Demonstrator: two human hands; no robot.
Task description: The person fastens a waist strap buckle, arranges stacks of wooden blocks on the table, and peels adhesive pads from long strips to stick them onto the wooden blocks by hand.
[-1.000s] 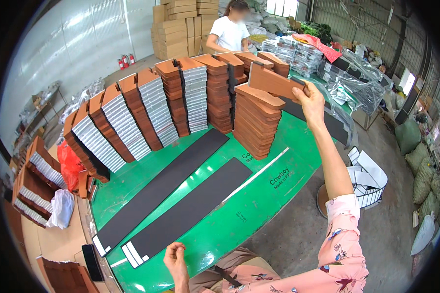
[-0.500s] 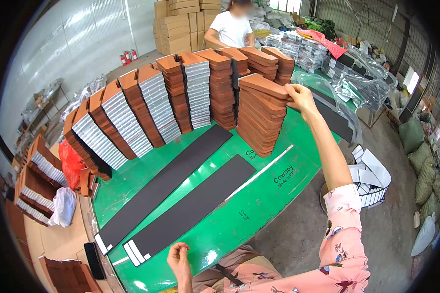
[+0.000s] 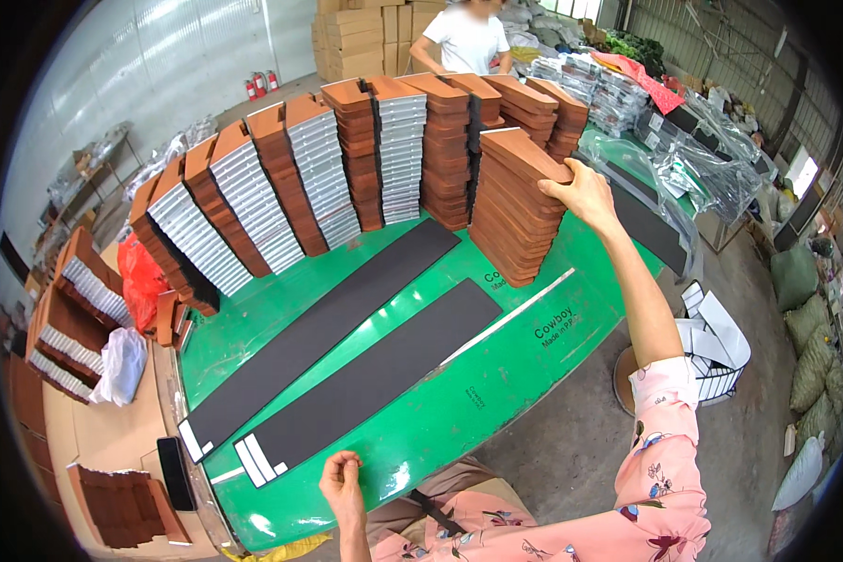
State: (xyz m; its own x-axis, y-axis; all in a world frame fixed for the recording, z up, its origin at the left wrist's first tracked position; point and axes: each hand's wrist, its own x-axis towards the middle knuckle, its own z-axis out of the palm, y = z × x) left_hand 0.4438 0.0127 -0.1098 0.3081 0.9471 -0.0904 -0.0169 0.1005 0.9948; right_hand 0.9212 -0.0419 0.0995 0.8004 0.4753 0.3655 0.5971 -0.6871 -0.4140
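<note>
My right hand (image 3: 585,195) reaches out over the table and pinches the near right corner of the top brown wood-look panel (image 3: 525,155). That panel lies on a leaning stack of like panels (image 3: 510,225). My left hand (image 3: 344,480) hovers at the table's near edge, fingers curled together with nothing visible in them. Close to it lies a black strip (image 3: 375,379) with white patches at its near end. A longer black strip (image 3: 323,332) rests beyond, roughly alongside. Both lie flat on the green table cover (image 3: 421,426).
Tall stacks of brown panels with silvery backs (image 3: 244,211) curve along the far side. A dark phone (image 3: 176,473) lies on the cardboard at left. White strips fill a wire basket (image 3: 712,347) at right. Across the table stands a person in a white shirt (image 3: 466,39).
The view has shifted slightly, so the table and stacks sit a little differently in the picture. My right hand stays at the panel's corner, its fingers further over it. My left hand has barely moved.
</note>
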